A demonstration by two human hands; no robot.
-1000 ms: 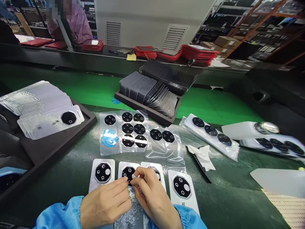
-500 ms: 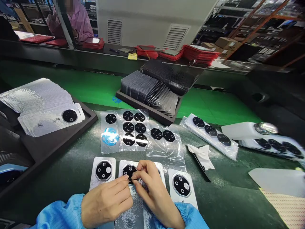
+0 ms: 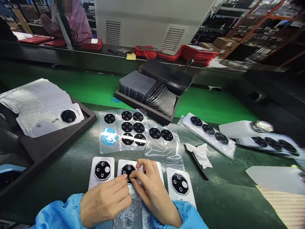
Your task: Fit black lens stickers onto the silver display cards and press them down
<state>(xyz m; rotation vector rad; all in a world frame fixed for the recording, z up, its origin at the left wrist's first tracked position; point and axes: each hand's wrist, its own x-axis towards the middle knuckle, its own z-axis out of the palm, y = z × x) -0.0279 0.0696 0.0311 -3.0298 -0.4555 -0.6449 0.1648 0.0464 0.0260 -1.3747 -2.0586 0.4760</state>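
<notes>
Both hands meet over a silvery-white phone back panel [image 3: 119, 163] lying on the bench. On its upper part sits a black octagonal camera-lens sticker [image 3: 128, 168] with round holes. My left hand [image 3: 106, 202], fingers pressed together, has its fingertips at the sticker's lower left edge. My right hand [image 3: 152, 187] pinches with thumb and forefinger at the sticker's lower right side; what lies exactly between the tips is hidden. To the left lies a panel [image 3: 91, 175] with its own black octagon, and another panel [image 3: 192, 187] lies to the right. One more panel [image 3: 160, 168] is partly covered by my right hand.
Clear sheets [image 3: 109, 151] of black octagons lie beyond my hands. A dark tray [image 3: 157, 117] of upright sleeves stands behind them. On the left, a foam tray [image 3: 89, 116] holds stacked panels. Bagged octagons [image 3: 208, 128] and a white bottle [image 3: 235, 128] are right. A person in pink [image 3: 82, 22] sits opposite.
The whole view has shifted slightly. My hands stay at the same panel, with the right fingertips moved only a little over the octagon.
</notes>
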